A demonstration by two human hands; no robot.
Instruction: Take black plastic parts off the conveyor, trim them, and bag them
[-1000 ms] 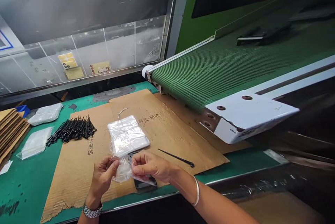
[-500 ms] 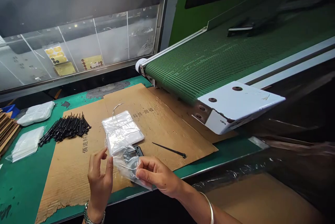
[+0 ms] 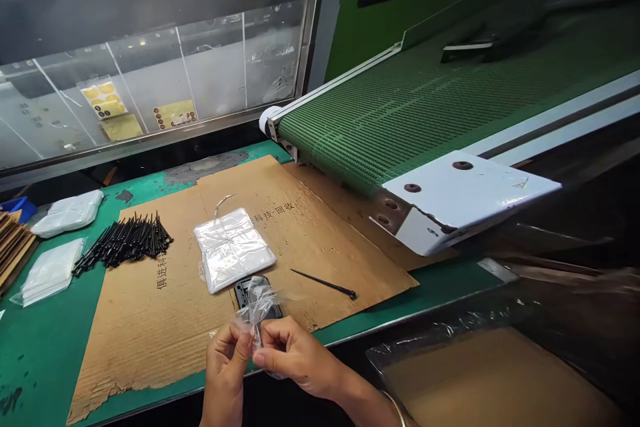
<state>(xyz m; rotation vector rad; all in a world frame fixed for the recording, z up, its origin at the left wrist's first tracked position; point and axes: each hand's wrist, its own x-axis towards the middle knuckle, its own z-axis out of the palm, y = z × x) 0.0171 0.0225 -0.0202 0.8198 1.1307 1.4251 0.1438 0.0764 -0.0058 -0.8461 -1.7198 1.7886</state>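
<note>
My left hand (image 3: pixel 226 367) and my right hand (image 3: pixel 295 355) meet at the front of the bench, both pinching a crumpled piece of transparent plastic film (image 3: pixel 258 307) between finger and thumb. The film hangs over a flat black plastic object (image 3: pixel 243 295), which my fingers partly hide. Just beyond it lies a flat packet of transparent plastic bags (image 3: pixel 233 250), touched by neither hand. One black cable tie (image 3: pixel 325 284) lies to the right of the packet, and a pile of black cable ties (image 3: pixel 123 240) lies to its left.
The items rest on a torn cardboard sheet (image 3: pixel 150 327) over a green workbench (image 3: pixel 35 374). White plastic packs (image 3: pixel 67 214) and stacked cardboard (image 3: pixel 13 244) sit far left. A green conveyor belt (image 3: pixel 380 120) with a white metal end bracket (image 3: pixel 463 190) overhangs the right.
The bag packet now lies apart from the film in my fingers. My hands have come closer together, over the black object. The view has shifted slightly.
</note>
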